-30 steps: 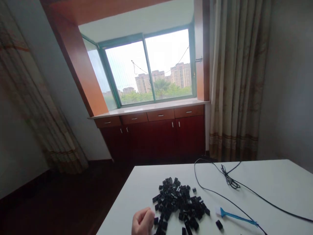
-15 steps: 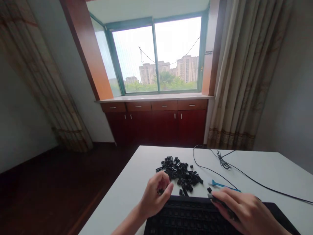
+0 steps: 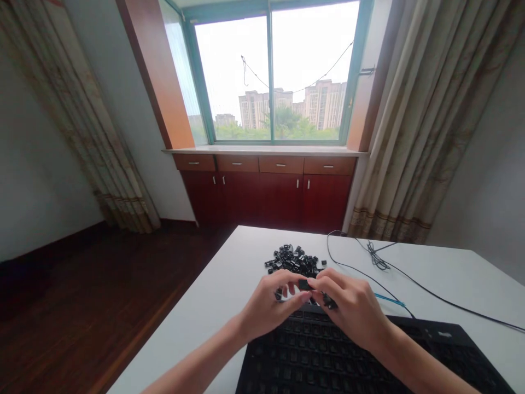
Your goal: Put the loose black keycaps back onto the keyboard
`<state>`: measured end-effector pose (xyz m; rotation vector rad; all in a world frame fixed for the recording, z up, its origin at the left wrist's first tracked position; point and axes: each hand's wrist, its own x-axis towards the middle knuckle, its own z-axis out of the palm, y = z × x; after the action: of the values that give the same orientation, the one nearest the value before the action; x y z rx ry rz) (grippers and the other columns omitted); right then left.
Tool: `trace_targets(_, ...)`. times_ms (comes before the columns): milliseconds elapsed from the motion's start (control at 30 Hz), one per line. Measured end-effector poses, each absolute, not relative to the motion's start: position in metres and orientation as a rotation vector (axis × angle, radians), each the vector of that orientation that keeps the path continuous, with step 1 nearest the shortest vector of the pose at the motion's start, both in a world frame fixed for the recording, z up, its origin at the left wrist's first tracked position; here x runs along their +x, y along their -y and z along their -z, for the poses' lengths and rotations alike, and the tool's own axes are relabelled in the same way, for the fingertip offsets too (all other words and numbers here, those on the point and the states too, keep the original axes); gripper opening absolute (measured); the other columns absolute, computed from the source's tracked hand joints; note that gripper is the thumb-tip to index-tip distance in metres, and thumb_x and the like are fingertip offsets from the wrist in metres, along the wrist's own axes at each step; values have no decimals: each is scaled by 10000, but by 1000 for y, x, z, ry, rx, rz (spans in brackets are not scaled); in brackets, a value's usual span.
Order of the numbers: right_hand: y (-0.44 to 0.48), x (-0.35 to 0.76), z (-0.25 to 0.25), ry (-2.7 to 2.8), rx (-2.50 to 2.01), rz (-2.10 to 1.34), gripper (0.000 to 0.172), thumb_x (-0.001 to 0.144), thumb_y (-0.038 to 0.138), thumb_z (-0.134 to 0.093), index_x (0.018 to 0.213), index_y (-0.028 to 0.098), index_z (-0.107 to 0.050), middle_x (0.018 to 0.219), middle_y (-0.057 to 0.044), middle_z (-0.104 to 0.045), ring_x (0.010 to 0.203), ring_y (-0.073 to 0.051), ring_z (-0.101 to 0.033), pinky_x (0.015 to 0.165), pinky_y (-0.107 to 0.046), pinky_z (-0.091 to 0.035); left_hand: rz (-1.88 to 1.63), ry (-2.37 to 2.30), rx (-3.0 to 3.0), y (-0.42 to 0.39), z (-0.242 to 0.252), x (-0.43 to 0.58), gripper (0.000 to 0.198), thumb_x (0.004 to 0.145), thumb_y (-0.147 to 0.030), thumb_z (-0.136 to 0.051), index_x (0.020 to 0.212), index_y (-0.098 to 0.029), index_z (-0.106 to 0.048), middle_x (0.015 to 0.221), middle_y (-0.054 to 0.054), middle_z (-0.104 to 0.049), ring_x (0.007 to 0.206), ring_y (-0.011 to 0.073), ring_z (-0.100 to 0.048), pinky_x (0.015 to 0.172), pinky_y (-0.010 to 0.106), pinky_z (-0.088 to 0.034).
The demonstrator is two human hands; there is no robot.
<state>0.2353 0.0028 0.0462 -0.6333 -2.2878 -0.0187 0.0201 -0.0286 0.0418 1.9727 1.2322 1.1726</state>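
A small black keycap [image 3: 304, 284] is pinched between the fingertips of both hands, just above the far edge of a black keyboard [image 3: 303, 350]. My left hand [image 3: 273, 303] grips it from the left, thumb below and fingers curled. My right hand [image 3: 348, 301] meets it from the right, fingers bent and closed. Under the right fingers sits another dark piece [image 3: 329, 301], too small to identify. Behind the hands, loose black keycaps [image 3: 293, 258] lie heaped on the white table [image 3: 221, 284], partly hidden by the fingers.
A blue thin tool [image 3: 389, 299] lies right of the right hand, partly covered. Black cable [image 3: 435, 298] runs over the table's right side, with a bundled loop [image 3: 377, 257]. Beyond the table stand a red-brown cabinet [image 3: 262, 200] and a window.
My right hand has moved left from the keyboard's right side to meet my left hand. Both now hold the keycap together. The view has tilted downward, uncovering the keyboard's right part.
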Motion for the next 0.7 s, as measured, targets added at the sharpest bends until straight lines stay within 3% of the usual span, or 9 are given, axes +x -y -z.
trace_targets(67, -2, 233, -45, 2286, -629, 9, 176, 969, 131, -564, 1096, 242, -615, 919, 0, -667, 726, -128, -630, 648, -236, -441, -1145, -1212, 1972, 23, -43, 18, 320, 913, -436, -703, 1105, -187, -759, 819, 34, -695, 715, 134, -572, 690, 257, -472)
trace_targets(233, 6, 243, -43, 2387, -793, 1, 385, 994, 164, -530, 1365, 269, -510, 1068, -17, -691, 766, -139, -672, 636, -255, -476, -1160, -1106, 2099, 9, -35, 8, 236, 886, -382, -755, 1056, -222, -789, 868, 44, -716, 774, 145, -584, 730, 264, -485)
trace_targets(500, 9, 288, -34, 2265, -977, 158, 214, 1010, 238, -544, 1212, 270, -609, 1037, 2, -742, 752, -130, -712, 748, -266, -544, -1220, -1222, 1882, 12, -15, -9, 291, 951, -321, -682, 1229, -260, -745, 879, 37, -653, 741, 120, -559, 704, 245, -480)
trace_targets(700, 11, 281, -30, 2278, -877, 184, 226, 995, 200, -532, 1202, 222, -620, 949, -27, -744, 698, -151, -711, 663, -275, -555, -1208, -1169, 1896, 16, -22, -4, 315, 996, -270, -601, 1298, -259, -690, 949, 47, -626, 795, 122, -562, 728, 241, -485)
